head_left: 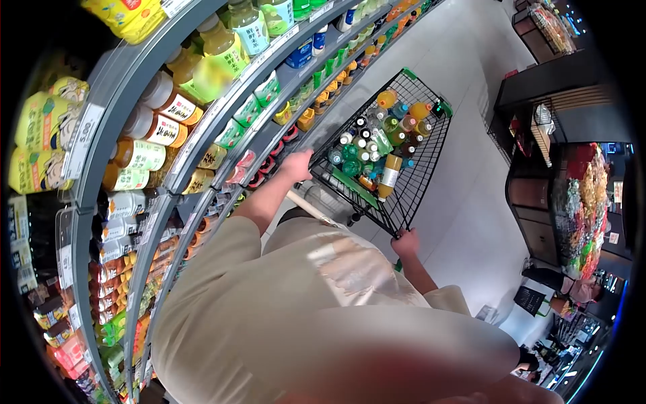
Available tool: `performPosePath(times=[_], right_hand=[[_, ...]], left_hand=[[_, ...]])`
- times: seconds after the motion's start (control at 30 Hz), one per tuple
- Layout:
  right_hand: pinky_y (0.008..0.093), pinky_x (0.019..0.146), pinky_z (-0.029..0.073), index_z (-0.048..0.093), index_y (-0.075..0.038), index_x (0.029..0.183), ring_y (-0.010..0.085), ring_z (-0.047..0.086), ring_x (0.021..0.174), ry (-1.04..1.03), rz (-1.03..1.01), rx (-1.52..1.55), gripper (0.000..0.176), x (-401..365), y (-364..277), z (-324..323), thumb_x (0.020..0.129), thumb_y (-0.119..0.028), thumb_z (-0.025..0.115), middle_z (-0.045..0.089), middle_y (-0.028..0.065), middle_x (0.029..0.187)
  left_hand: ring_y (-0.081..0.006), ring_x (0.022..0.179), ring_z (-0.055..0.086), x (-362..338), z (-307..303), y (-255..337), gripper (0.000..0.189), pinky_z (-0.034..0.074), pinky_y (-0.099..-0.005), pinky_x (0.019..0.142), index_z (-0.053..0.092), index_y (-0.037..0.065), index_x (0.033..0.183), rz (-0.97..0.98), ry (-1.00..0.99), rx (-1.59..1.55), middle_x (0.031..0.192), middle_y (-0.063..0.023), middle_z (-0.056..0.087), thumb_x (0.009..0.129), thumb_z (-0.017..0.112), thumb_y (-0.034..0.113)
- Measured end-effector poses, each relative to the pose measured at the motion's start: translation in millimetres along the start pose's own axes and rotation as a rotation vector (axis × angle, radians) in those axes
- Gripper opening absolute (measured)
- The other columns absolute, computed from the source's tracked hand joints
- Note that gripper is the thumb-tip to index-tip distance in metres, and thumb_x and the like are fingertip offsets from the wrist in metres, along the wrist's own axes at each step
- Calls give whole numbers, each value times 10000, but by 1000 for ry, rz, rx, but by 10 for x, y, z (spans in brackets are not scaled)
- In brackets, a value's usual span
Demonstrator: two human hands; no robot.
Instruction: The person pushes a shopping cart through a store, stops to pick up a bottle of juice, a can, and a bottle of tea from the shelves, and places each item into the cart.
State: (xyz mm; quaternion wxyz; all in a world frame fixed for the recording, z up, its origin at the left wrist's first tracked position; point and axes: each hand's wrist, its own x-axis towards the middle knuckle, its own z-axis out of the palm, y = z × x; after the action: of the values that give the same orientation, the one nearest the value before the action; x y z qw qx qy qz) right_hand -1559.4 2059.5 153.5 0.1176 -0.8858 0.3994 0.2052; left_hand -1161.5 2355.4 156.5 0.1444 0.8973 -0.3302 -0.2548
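Observation:
A black wire shopping cart [420, 176] with green trim stands in front of me. My left hand [296, 165] is at its near left corner, fingers curled against the frame; part of the grip is hidden. At the near right corner, my right hand [405, 244] is closed around the cart's handle end. Inside the cart lie several drink bottles, among them a yellow juice bottle [389, 176] with a pale label, an orange bottle [420, 110] and a green bottle [351, 167]. A green panel [354, 187] crosses the near end of the basket.
Long shelves [145, 74] packed with bottled drinks run close along my left side. Pale tiled floor [464, 202] stretches to the right of the cart. Farther right are a display of colourful packets [589, 202] and a person [575, 288] by a dark basket [529, 300].

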Motion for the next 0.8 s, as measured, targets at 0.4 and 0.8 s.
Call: performPosePath(times=[0.4,0.8], right_hand=[[474,925,577,751,-109,1039,409,664,1040,-4,-13,84,298,1047,249,-200,756,-202,767,578,199,1185],[492,962,562,732,-42,1068,420,631,1116,-29,-8,85,356,1961,625,-926,746,-189,773,546,243,1274]], left_hand=[[-375,997,718,925,-166,397,692,580,-481,859,548,67,1257,-5,-4,59,1026,-182,729,691,892,268],[-397,1145,673,1792,-371,991,874,546,-479,972,505,83,1415,-20,-49,27,1250,-199,691,673,914,302]])
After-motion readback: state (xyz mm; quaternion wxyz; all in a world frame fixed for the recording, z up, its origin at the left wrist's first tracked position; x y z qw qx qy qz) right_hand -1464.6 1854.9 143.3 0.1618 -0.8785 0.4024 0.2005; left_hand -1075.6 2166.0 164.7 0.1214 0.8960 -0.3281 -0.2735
